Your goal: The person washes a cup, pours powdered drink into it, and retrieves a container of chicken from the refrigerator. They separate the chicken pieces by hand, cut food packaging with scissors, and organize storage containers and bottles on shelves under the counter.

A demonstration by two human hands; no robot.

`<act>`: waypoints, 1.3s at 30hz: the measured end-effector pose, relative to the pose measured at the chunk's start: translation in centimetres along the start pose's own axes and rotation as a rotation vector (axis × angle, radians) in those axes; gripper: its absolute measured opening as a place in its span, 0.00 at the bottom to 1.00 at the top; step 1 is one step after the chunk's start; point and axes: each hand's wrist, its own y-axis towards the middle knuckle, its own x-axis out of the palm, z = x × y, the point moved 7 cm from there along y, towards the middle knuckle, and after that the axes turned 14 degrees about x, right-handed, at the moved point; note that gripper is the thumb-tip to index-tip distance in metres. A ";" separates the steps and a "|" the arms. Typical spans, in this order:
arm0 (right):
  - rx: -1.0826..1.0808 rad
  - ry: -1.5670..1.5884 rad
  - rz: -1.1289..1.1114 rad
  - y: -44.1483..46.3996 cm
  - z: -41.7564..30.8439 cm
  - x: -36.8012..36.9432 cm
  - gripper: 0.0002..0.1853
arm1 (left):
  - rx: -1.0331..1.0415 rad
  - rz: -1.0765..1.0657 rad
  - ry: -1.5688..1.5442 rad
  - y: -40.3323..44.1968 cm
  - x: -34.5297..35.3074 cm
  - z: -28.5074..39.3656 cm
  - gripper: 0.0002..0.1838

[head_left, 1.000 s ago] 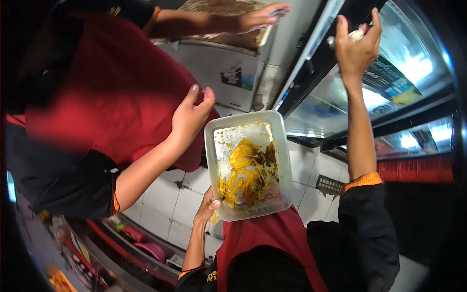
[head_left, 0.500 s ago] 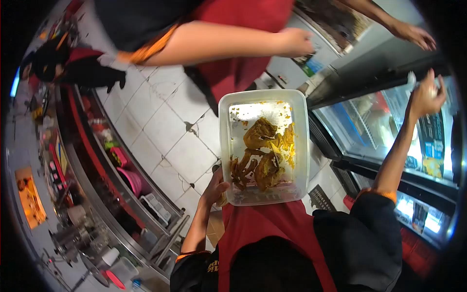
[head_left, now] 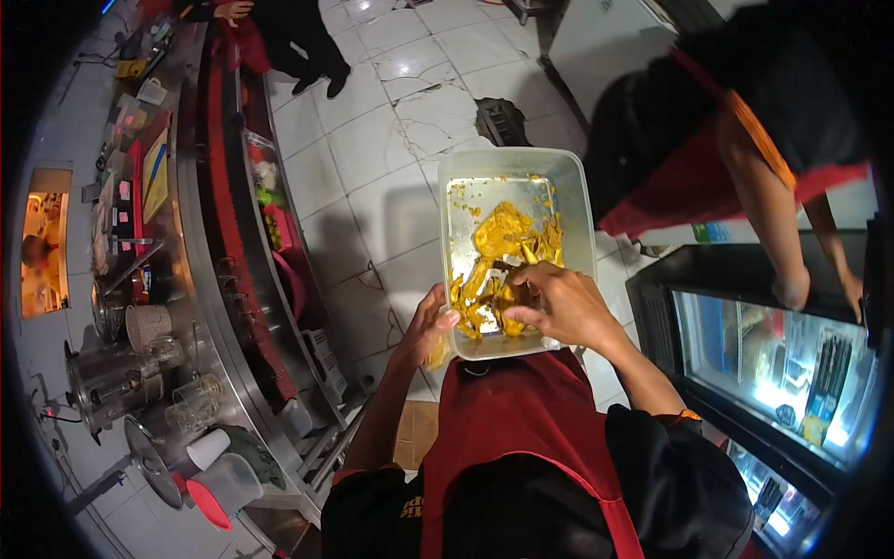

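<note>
A translucent plastic container (head_left: pixel 517 163) is held in front of my red apron, with yellow-coated meat pieces (head_left: pixel 501 231) inside. My left hand (head_left: pixel 426 328) grips its left wall near the lower corner, and something pale yellow hangs below those fingers. Over the container's lower right part reaches my right hand (head_left: pixel 562 306), its fingers bent down at the meat. Those fingertips are partly hidden, so whether they hold a piece is unclear.
A co-worker in a red apron (head_left: pixel 670 191) leans by the glass-fronted fridge (head_left: pixel 773 359) at right. A long steel counter (head_left: pixel 200 279) with jugs and utensils runs along the left. Another person (head_left: pixel 298 42) stands at the upper left. A drain (head_left: pixel 501 121) lies beyond the container.
My right hand has left the fridge side and come down into the container. The view has turned; the co-worker now appears at the right. The container remains in my left hand.
</note>
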 end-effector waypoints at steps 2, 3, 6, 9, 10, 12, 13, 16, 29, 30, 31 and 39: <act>0.064 -0.114 0.018 3.8 -1.5 0.7 0.24 | 0.015 0.017 -0.012 3.1 -1.7 2.8 0.35; 0.096 -0.048 0.025 6.0 -1.7 0.6 0.22 | 0.015 0.030 0.011 5.1 -3.3 3.1 0.34; 0.172 0.182 0.021 14.2 -1.7 -0.3 0.18 | 0.062 0.049 0.116 11.4 -7.6 5.6 0.31; 0.164 0.366 0.003 24.3 -2.3 -3.0 0.10 | 0.091 0.048 0.097 18.4 -12.3 8.0 0.31; 0.140 0.294 0.042 27.9 -2.3 -3.6 0.10 | 0.098 0.078 0.117 20.9 -13.4 9.5 0.31; -0.034 0.097 0.216 33.8 -5.3 -6.8 0.13 | 0.116 0.109 0.139 25.9 -15.0 12.8 0.31; -0.038 0.016 0.190 37.3 -5.8 -7.1 0.18 | 0.077 0.118 0.142 28.3 -16.0 13.9 0.35; -0.095 -0.093 0.294 46.7 -8.7 -10.2 0.22 | 0.082 0.132 0.075 36.2 -18.3 18.8 0.37; -0.289 -0.300 0.321 91.1 -9.6 -25.8 0.22 | 0.046 -0.059 0.125 77.9 -30.3 32.3 0.45; -0.232 -0.317 0.338 94.1 -9.8 -27.8 0.24 | 0.040 -0.077 0.105 81.1 -30.8 33.6 0.45; -0.175 -0.332 0.352 96.8 -10.2 -29.9 0.26 | 0.032 -0.092 0.084 84.2 -31.2 34.7 0.46; -0.370 -0.519 0.489 126.8 -8.9 -36.8 0.13 | 0.083 0.049 0.043 109.6 -38.5 39.9 0.46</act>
